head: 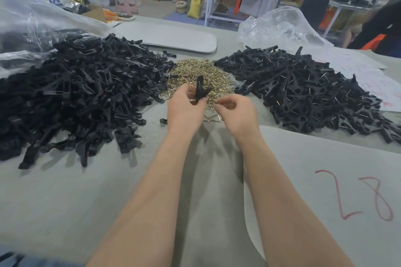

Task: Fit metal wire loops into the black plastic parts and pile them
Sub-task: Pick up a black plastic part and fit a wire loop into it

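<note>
Desk (108, 191): grey surface; I work above its middle.
Left grip: my left hand (184, 107) clamps one black plastic part (200, 90), held upright just above the near edge of the wire heap.
Right grip: my right hand (236, 110) pinches a small wire loop (216, 103) beside the part.
Fitting: I judge the part should be held steady and the loop lined up before pressing.
Wire heap (195, 69): between both piles.
Unfitted pile (86, 84): left.
Finished pile (303, 84): right; the fitted part should go there.

Table (108, 191): black parts (86, 84), wire loops (195, 69)
</note>
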Demonstrator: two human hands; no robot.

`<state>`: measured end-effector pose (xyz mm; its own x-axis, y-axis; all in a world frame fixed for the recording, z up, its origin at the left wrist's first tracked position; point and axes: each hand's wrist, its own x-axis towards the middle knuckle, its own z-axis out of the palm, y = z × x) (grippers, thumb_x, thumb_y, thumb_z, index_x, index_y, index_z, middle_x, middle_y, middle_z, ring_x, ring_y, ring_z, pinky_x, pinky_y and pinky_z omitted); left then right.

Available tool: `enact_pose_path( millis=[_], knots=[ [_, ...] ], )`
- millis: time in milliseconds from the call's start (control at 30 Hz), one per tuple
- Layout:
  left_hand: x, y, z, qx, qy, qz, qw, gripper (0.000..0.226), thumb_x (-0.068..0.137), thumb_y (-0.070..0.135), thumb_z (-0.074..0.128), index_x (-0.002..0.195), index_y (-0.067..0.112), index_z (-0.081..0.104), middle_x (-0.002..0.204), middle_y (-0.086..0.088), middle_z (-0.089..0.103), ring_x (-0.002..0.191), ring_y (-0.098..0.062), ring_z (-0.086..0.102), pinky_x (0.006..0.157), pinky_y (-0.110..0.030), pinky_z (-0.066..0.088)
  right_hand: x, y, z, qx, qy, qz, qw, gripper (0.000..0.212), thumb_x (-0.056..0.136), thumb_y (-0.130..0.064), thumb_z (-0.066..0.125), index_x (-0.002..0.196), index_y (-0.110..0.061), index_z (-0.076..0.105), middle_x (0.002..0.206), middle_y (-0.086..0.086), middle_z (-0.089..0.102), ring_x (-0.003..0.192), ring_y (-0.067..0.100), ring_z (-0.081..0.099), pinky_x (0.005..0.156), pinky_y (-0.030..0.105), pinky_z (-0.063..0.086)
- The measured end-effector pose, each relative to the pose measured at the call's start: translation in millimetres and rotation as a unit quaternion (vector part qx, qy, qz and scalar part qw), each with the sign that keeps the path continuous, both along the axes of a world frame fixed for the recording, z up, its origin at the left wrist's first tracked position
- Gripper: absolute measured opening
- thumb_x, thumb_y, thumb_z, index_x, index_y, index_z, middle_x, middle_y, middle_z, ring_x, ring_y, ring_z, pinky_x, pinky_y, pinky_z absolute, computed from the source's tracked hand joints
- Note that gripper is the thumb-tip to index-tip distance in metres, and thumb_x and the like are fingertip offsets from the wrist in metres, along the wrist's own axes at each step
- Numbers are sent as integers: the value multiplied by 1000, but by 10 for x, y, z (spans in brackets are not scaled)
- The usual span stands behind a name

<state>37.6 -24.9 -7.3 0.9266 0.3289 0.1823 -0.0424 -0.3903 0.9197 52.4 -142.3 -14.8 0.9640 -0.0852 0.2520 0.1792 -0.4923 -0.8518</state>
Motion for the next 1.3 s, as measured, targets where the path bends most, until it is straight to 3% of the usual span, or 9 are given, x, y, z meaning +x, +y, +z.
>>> enact_pose_path(
  millis=[100, 233, 367, 767, 933, 1000, 1100, 1200, 1300],
  knots=[
    [-16, -23, -27, 70, -6, -4, 998, 14, 86, 15, 64, 99, 20, 60, 98, 4, 65, 90, -17, 62, 80, -33, 49, -4, -68, 82, 72, -24, -31, 997, 4, 85, -11, 68, 88, -9, 68, 69, -4, 62, 65, 10, 61, 66, 22, 53],
    [-32, -71, -53, 159, -16, -33, 987, 19, 88, 16, 62, 106, 19, 62, 103, 0, 64, 93, -21, 61, 84, -39, 50, -53, -139, 179, 195, -25, -49, 979, 6, 87, -11, 66, 87, -5, 67, 63, -2, 62, 47, -1, 55, 54, 12, 49],
    [-48, -101, -44, 206, -35, -62, 976, 24, 88, 15, 62, 112, 18, 62, 109, -3, 62, 97, -23, 60, 86, -40, 48, -59, -129, 180, 135, 7, -46, 990, 12, 85, -18, 68, 84, -6, 68, 62, -5, 59, 55, 3, 52, 63, 21, 47],
    [-53, -112, -37, 261, -53, -63, 962, 20, 89, 15, 59, 108, 16, 65, 101, -4, 59, 93, -25, 56, 79, -38, 45, -26, -120, 124, 78, -2, -79, 994, 12, 82, -18, 69, 71, -13, 67, 51, -12, 53, 45, -1, 46, 48, 9, 32],
    [-56, -90, -30, 263, -59, -77, 960, 22, 89, 15, 61, 110, 17, 66, 98, -4, 58, 90, -24, 56, 78, -36, 44, -47, -108, 154, 96, 41, -40, 994, 12, 83, -18, 69, 72, -13, 66, 58, -9, 55, 54, 2, 46, 55, 13, 36],
    [-66, -49, -4, 216, -64, -125, 966, 20, 86, 15, 66, 106, 18, 68, 94, 2, 60, 85, -20, 61, 78, -31, 48, -63, -217, 221, 216, 152, 28, 964, 12, 84, -21, 68, 76, -14, 63, 66, -4, 57, 57, 5, 48, 56, 16, 40],
    [-120, -40, 70, 127, -77, -199, 969, 21, 82, 13, 72, 100, 23, 70, 87, 10, 65, 79, -10, 65, 78, -20, 50, -102, -408, 256, 385, 301, 144, 861, 31, 73, -34, 71, 93, -13, 60, 78, 3, 61, 61, 12, 57, 57, 21, 50],
    [-156, -40, 100, 110, -106, -210, 966, 22, 81, 13, 72, 101, 22, 69, 86, 15, 62, 83, -1, 59, 84, -14, 44, -138, -441, 227, 384, 349, 234, 822, 70, 65, -53, 66, 119, -10, 57, 100, 11, 66, 84, 26, 69, 74, 34, 58],
    [-166, -33, 120, 136, -131, -216, 958, 19, 80, 13, 72, 97, 21, 69, 86, 12, 62, 79, -1, 55, 79, -9, 38, -137, -410, 212, 380, 346, 259, 818, 69, 65, -59, 59, 111, -7, 65, 90, 12, 72, 90, 26, 71, 79, 35, 58]
  ],
)
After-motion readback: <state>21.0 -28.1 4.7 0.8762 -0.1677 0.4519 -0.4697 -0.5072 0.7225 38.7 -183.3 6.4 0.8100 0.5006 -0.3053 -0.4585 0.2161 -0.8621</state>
